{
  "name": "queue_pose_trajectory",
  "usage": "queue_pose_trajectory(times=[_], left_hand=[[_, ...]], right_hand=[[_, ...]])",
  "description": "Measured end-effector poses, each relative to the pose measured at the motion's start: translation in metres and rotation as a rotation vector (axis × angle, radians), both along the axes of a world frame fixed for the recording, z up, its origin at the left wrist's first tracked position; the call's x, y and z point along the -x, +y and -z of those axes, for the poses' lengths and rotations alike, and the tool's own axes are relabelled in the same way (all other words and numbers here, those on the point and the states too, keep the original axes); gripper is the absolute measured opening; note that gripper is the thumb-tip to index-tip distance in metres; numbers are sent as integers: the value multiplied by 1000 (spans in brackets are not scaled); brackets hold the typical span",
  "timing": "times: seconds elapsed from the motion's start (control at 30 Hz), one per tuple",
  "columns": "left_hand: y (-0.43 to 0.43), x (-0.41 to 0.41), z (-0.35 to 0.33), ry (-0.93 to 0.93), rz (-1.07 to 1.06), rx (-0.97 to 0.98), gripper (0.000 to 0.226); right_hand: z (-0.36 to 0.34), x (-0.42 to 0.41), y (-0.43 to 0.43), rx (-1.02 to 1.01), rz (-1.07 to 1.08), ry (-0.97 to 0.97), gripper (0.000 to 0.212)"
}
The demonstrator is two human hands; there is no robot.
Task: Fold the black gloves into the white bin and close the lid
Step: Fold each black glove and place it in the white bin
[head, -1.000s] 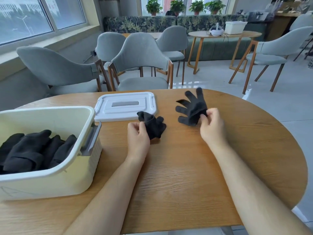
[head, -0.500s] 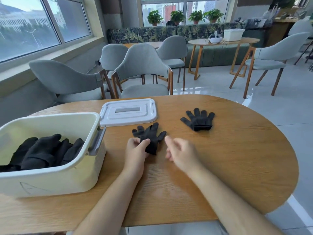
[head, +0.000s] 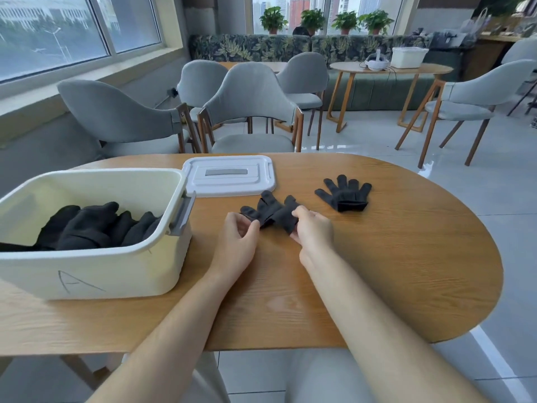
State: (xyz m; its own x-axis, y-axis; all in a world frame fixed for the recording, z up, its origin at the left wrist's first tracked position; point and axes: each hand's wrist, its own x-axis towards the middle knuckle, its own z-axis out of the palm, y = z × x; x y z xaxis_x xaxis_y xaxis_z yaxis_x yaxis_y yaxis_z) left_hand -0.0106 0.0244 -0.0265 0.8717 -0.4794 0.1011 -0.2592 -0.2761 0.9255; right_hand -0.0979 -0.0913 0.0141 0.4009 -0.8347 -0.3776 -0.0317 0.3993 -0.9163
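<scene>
Left hand (head: 238, 237) and right hand (head: 312, 231) are both being pinched onto one black knitted glove (head: 270, 212) at the middle of the wooden surface (head: 377, 271), the right having just released the second black glove (head: 344, 193), now lying flat towards the right edge. Folding is seemingly being begun beside the open white plastic bin (head: 122, 271).

Counting 2 hands (head: 236, 239) (head: 313, 234), 2 loose black gloves (head: 270, 212) (head: 345, 194) on the counter (head: 377, 271), 1 white bin (head: 116, 271) with a pile of gloves (head: 87, 228) I can't count, 1 lid (head: 229, 178), 4 potted plants (head: 273, 18).
</scene>
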Motion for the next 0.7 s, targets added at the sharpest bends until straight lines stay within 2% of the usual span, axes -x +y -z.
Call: queue_pose_trajectory(times=[0.07,0.13,0.2,0.27,0.33,0.43,0.53,0.67,0.7], left_hand=[[4,-6,-3,-42,44,-54,22],[6,-8,-9,22,186,-3,38],[4,-9,-17,276,312,169,54],[4,-14,-18,551,309,330,60],[3,-18,-18,601,274,301,59],[2,-22,-11,453,164,142,58],[2,-19,-13,172,84,-61,59],[1,-17,-5,-88,-1,-118,63],[3,-14,-2,-239,-69,-174,60]], right_hand=[[-8,-3,-7,158,55,8,15],[-13,-2,-5,599,44,-2,17],[-10,1,-1,1144,-186,73,18],[0,0,9,1492,-475,288,16],[7,4,21,1544,-618,454,13],[16,14,35,1434,-733,496,12],[27,27,39,1390,-792,513,11],[33,40,43,1341,-874,563,10],[35,44,43,1324,-881,562,13]])
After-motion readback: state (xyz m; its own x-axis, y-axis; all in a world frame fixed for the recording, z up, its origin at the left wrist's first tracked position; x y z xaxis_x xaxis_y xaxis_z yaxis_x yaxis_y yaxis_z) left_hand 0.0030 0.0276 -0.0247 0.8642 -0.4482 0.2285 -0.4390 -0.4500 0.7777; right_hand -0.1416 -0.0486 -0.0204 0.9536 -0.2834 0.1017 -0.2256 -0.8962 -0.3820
